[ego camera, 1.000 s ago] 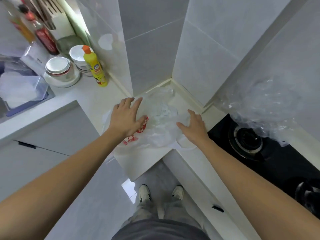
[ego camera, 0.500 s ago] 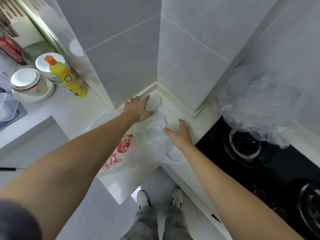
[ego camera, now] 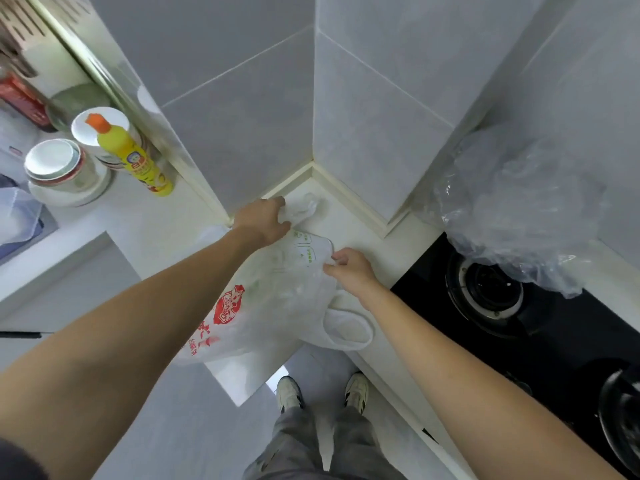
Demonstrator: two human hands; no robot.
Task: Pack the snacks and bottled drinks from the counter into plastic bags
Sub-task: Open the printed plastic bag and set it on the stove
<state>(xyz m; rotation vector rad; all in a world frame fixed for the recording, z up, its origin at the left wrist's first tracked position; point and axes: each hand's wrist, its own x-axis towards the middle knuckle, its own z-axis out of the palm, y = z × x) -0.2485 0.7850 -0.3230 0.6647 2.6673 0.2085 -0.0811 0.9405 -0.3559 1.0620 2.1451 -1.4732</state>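
While the plastic bag (ego camera: 277,289) lies flat in the counter (ego camera: 349,216) corner, your left hand (ego camera: 263,220) grips its far handle by the wall and your right hand (ego camera: 349,270) pinches its near edge.

Left hand (ego camera: 261,221) now bunches the plastic bag (ego camera: 277,292) up by the corner; right hand (ego camera: 349,271) has gone from flat to pinching its edge.

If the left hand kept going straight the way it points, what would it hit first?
Probably the tiled wall at the counter corner: the left hand, gripping the bag, points there. Depth is unclear.
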